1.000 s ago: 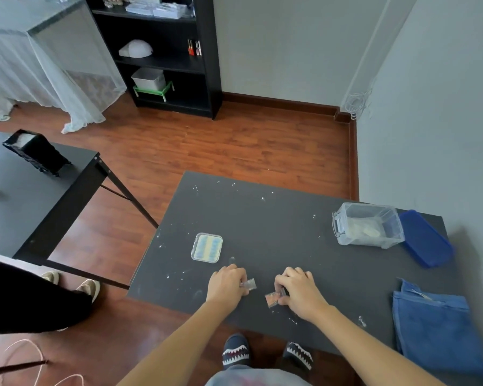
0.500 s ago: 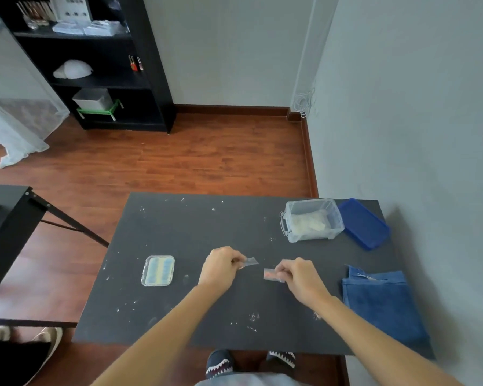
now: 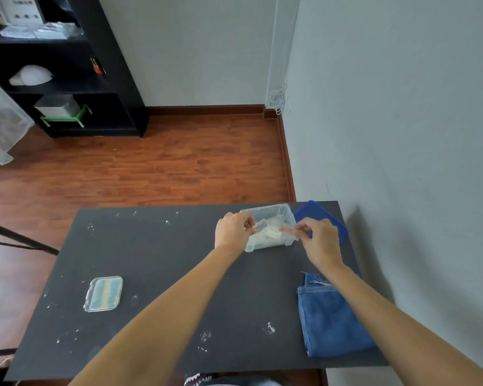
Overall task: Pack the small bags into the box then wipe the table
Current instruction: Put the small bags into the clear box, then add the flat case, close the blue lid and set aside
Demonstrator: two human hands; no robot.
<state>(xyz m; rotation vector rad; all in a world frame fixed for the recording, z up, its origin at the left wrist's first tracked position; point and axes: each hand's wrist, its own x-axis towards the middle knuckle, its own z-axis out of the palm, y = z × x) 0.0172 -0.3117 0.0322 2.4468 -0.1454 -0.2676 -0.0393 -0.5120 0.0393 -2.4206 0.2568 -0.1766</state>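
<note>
Left hand (image 3: pixel 232 229) — raised at the left rim of the box, thumb and fingers pinched on a small clear bag (image 3: pixel 260 225) that hung over the open top. Right hand (image 3: pixel 319 238) — raised at the right rim of the same box, fingertips pinched on a second small bag (image 3: pixel 290 231), thin and transparent, its outline hard to make out.

Clear plastic box (image 3: pixel 271 242) — stood open on the far right part of the table, between the two hands; pale bags (image 3: pixel 272 233) lay inside on its floor, their number not readable. Blue lid (image 3: pixel 304 211) — lay flat just beside the box on its right, partly hidden by the right hand.

Blue cloth (image 3: pixel 329 321) — folded, lay near the right edge of the table, under the right forearm and well apart from the box. Flat clear case (image 3: pixel 103 293) with blue and yellow stripes — lay closed on the left part of the table, well apart from the hands.

Black table (image 3: pixel 165 260) — its top was dotted with white specks and crumbs (image 3: pixel 270 327), densest along the near and left areas. Black shelf unit (image 3: pixel 67 79) stood against the far wall on a wooden floor (image 3: pixel 165 168).
</note>
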